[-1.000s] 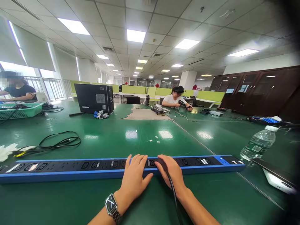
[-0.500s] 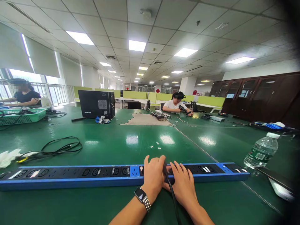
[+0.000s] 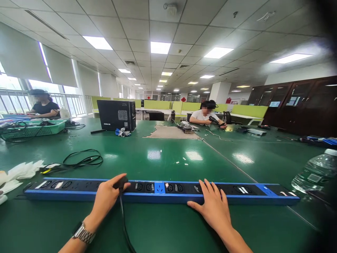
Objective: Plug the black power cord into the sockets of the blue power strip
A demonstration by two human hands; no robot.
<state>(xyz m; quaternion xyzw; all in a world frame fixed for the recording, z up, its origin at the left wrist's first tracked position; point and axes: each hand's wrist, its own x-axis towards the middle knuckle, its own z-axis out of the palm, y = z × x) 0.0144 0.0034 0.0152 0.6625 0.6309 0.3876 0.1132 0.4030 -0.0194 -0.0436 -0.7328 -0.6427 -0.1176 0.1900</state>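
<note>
A long blue and black power strip [image 3: 163, 198] lies across the table in front of me, with rows of sockets along its top. My left hand [image 3: 109, 191] pinches a black plug [image 3: 121, 182] over the strip's left half; its black cable [image 3: 123, 225] hangs down toward me. Whether the plug's pins are in a socket is hidden by my fingers. My right hand [image 3: 214, 203] rests with fingers spread on the right half of the strip, its thumb along the near edge.
On the green table [image 3: 137, 151] lie a coiled black cable [image 3: 86, 158] and white gloves [image 3: 23, 172] at left. A water bottle [image 3: 313, 174] stands at right. Farther back are a black computer case [image 3: 116, 116], a green basket [image 3: 47, 128] and two people, one at work opposite.
My left hand has moved left along the strip with the plug. My right hand now lies spread on the strip, apart from the left. The view has shifted a little.
</note>
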